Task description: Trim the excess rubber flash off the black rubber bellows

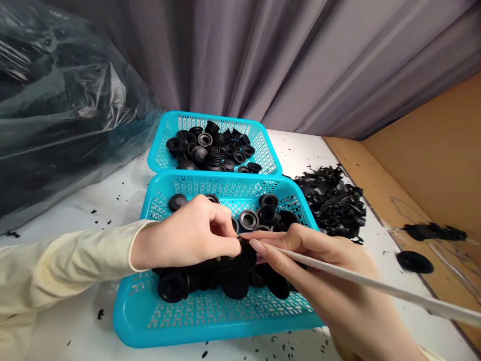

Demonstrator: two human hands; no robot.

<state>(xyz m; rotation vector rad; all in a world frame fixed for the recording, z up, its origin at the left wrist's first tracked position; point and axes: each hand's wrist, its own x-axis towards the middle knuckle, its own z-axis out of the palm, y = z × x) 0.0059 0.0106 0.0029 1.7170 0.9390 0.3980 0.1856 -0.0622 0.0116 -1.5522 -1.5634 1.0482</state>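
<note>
Over the near blue plastic basket [210, 331], my two hands meet at a small black rubber part [246, 258]. My left hand [191, 233] reaches in from the left, thumb and forefinger pinched on this part. From the right, my right hand [319, 260] closes its fingertips at the part's other side. The fingers partly hide its shape. A thin white cord-like length [356, 280] crosses the right hand from its fingertips to the right edge; whether it is gripped I cannot tell. Several black ribbed rubber caps [173, 287] lie in the basket below and around the hands.
Behind stands another blue basket [272, 150] with several black ribbed caps. A heap of black scraps [334, 200] lies right on the white table [82, 220]. A black disc [414, 261] is beside the cardboard [432, 135]. A clear plastic bag [67, 100] bulges at left, before a grey curtain [263, 55].
</note>
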